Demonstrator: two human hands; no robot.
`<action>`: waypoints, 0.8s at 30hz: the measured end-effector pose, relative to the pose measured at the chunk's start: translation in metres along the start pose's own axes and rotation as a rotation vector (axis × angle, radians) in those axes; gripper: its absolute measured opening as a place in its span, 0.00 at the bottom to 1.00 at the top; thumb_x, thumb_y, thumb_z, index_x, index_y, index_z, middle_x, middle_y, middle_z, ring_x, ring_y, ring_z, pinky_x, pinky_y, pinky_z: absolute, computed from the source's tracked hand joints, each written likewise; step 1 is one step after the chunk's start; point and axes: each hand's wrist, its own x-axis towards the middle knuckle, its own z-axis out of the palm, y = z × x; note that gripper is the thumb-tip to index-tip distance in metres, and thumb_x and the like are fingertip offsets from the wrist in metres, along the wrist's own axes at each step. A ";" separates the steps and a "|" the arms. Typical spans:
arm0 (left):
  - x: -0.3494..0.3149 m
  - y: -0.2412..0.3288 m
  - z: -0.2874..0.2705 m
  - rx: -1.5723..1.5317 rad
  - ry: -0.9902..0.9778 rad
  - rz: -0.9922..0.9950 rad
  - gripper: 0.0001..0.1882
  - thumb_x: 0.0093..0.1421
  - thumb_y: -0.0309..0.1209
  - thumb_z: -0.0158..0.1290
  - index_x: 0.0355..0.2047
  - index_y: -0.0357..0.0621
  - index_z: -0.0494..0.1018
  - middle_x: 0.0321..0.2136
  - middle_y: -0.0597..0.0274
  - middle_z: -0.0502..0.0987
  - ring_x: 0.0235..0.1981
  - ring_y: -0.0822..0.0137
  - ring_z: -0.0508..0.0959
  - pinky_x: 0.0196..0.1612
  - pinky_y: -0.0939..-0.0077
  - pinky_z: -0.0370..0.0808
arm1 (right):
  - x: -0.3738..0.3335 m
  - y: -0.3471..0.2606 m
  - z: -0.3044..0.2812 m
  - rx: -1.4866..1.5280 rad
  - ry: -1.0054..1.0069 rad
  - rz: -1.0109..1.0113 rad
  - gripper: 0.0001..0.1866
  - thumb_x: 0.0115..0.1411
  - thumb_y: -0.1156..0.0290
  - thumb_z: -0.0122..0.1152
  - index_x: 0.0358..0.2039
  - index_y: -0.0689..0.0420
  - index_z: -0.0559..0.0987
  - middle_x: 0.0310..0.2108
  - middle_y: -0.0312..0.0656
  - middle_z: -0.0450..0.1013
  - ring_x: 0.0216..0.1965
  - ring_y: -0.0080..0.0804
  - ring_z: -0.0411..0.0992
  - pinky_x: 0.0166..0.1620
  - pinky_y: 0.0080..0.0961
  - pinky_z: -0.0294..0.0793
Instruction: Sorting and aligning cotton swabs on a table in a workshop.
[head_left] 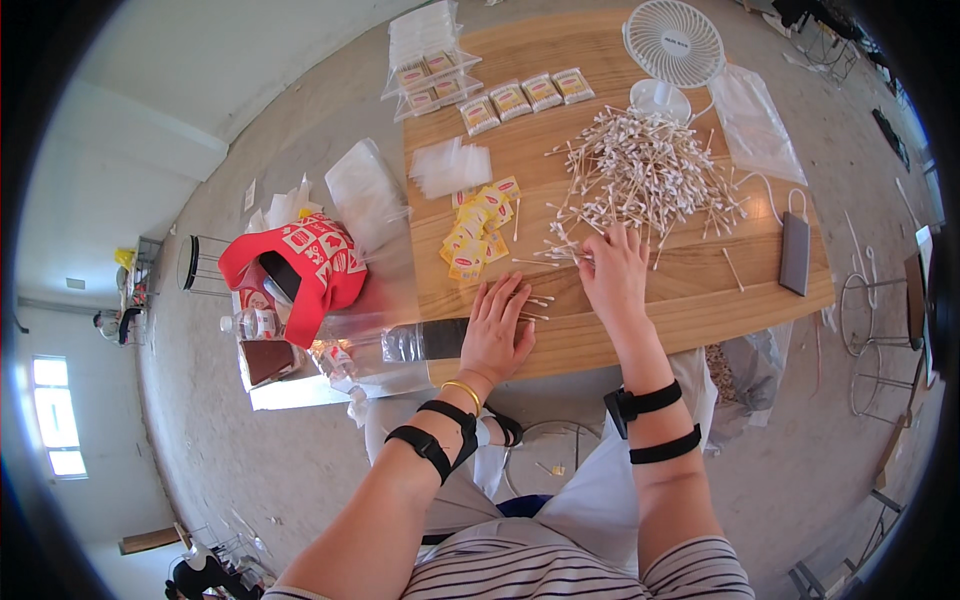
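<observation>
A large heap of cotton swabs (650, 165) with white tips lies loose on the wooden table. At the heap's near edge, my right hand (613, 270) has its fingers drawn together in a pinch on a cotton swab; the fingertips are partly hidden. My left hand (493, 330) rests palm down by the table's near edge, fingers stretched out. A few swabs (538, 307) poke out from beneath it, between forefinger and thumb. Beyond the left hand, yellow printed cards (478, 232) are spread in a loose pile, with a stack of clear small bags (450, 167) behind them.
Filled packets (525, 98) stand in a row farther back, beside bagged packets (430, 80). A white fan (674, 45) stands behind the heap; a grey power bank (795, 255) lies right. At left are a red bag (315, 260) and a plastic bottle (250, 323).
</observation>
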 end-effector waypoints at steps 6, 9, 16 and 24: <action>0.001 0.001 -0.001 -0.016 0.012 0.006 0.31 0.57 0.32 0.54 0.61 0.43 0.64 0.65 0.52 0.63 0.68 0.49 0.60 0.71 0.47 0.53 | 0.002 0.007 0.006 0.069 0.078 -0.025 0.07 0.50 0.71 0.68 0.30 0.52 0.80 0.38 0.37 0.72 0.44 0.41 0.69 0.49 0.41 0.64; 0.001 0.001 0.000 -0.017 0.014 0.007 0.31 0.57 0.32 0.54 0.61 0.43 0.64 0.65 0.52 0.63 0.68 0.49 0.60 0.71 0.47 0.53 | 0.004 0.010 0.005 0.112 0.164 -0.016 0.07 0.52 0.69 0.68 0.31 0.52 0.79 0.35 0.36 0.75 0.42 0.41 0.70 0.48 0.41 0.64; 0.000 -0.001 0.000 -0.011 0.011 0.004 0.31 0.57 0.33 0.53 0.61 0.43 0.64 0.65 0.52 0.62 0.68 0.50 0.60 0.71 0.47 0.52 | 0.003 0.004 0.008 0.280 0.057 -0.011 0.06 0.53 0.69 0.67 0.32 0.51 0.79 0.33 0.36 0.76 0.42 0.41 0.71 0.48 0.41 0.64; 0.001 0.000 0.000 0.000 -0.004 -0.001 0.29 0.58 0.36 0.53 0.60 0.42 0.65 0.65 0.53 0.62 0.68 0.51 0.59 0.72 0.49 0.51 | -0.009 -0.012 0.024 0.229 -0.052 -0.200 0.12 0.50 0.68 0.69 0.37 0.51 0.81 0.37 0.36 0.74 0.45 0.39 0.69 0.50 0.39 0.64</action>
